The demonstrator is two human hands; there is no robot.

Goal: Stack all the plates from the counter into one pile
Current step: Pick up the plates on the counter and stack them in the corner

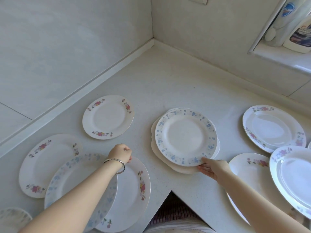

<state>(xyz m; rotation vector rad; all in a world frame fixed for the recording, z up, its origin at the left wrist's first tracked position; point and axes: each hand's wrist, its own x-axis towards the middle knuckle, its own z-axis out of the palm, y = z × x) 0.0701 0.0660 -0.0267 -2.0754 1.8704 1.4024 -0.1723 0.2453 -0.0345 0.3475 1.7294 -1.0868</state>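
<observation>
Two hands in view, both on plates, on a white corner counter (pixel 168 78).

Far left: part of a plate (pixel 11 219) at the bottom edge. Next, a pink-flower plate (pixel 42 163) flat on the counter, with a blue-flower plate (pixel 72 180) lying over its near-right side. That blue one also overlaps a second pink-flower plate (pixel 133 187) to its right.

Left hand (pixel 120 154), bracelet (pixel 116 163) on the wrist, fingers clenched over the far rim of the second pink-flower plate. Forearm hides the join, so can't rule out the blue-flower plate being in the grasp too.

Behind it, a lone pink plate (pixel 108 116), apart from the others.

Centre: the pile (pixel 168 167), pale wavy-edged plates with a blue-rimmed plate (pixel 185 137) on top, sitting off-centre.

Right hand (pixel 212 169) pinches the near rim of the blue-rimmed plate: thumb on top, fingers (pixel 202 169) nearly straight and slid underneath, above the pale plate below.

Right: a plate (pixel 249 167) partly under the right forearm, a far-right pink plate (pixel 272 128) behind it, and a big plate (pixel 292 179) overlapping the near one at the frame edge.

Top right: bottles (pixel 286 22) on a ledge.
</observation>
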